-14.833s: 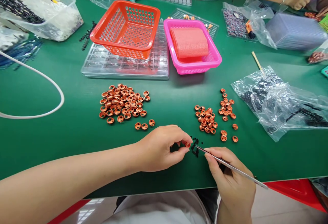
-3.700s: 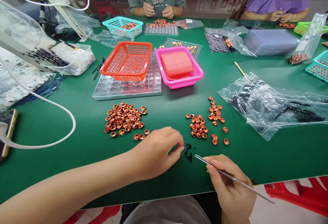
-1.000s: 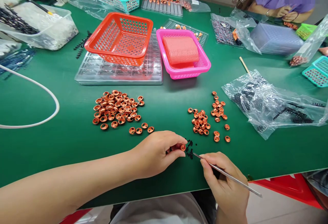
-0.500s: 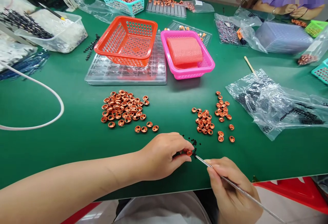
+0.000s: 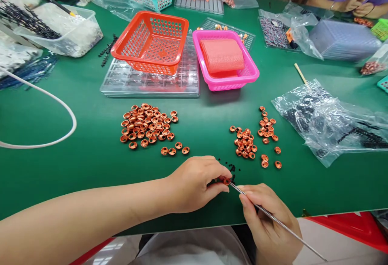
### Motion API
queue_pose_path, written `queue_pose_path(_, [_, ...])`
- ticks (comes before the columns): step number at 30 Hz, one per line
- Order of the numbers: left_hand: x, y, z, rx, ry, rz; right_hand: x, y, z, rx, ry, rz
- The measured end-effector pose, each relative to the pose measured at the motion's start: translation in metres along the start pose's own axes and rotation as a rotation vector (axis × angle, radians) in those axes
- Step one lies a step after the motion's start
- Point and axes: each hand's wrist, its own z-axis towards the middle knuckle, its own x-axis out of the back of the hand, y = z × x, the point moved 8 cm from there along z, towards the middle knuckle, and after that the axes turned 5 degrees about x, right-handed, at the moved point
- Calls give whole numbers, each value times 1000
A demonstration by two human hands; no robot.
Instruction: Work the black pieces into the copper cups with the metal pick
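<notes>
Near the table's front edge, my left hand (image 5: pixel 197 184) pinches a small copper-coloured cup (image 5: pixel 226 181) between thumb and fingertips. My right hand (image 5: pixel 268 216) grips a thin metal rod (image 5: pixel 281 223) like a pen, and the rod's tip is at the cup. Whether something sits on the tip is too small to tell. Tiny black pieces (image 5: pixel 232 167) lie scattered just beyond the cup. Loose copper cups form a large pile (image 5: pixel 145 125) at the left and a smaller pile (image 5: pixel 245 143) at the right, with several single cups around them.
Behind the piles stand a red basket (image 5: pixel 163 51) on clear trays (image 5: pixel 145 85) and a pink basket (image 5: pixel 254 75) holding pink foam. Plastic bags (image 5: pixel 321 115) lie at the right; a white cord (image 5: pixel 60 102) loops at the left. Two people's hands work across the table.
The rod's tip has moved left from the black pieces to the cup, along with my right hand. My left hand still holds the cup. The view has shifted slightly.
</notes>
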Motion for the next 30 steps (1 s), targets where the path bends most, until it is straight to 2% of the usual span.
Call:
queue_pose_path(12, [1,1,-1,-14,16,-2,-2,-1,0,35,-42,-11])
queue_pose_path(19, [0,0,0,-5,-3,6,-2,-6,2,42,-14,-60])
queue_pose_path(30, [-2,1,0,-14,-12,12,-1,-12,3,151,10,-86])
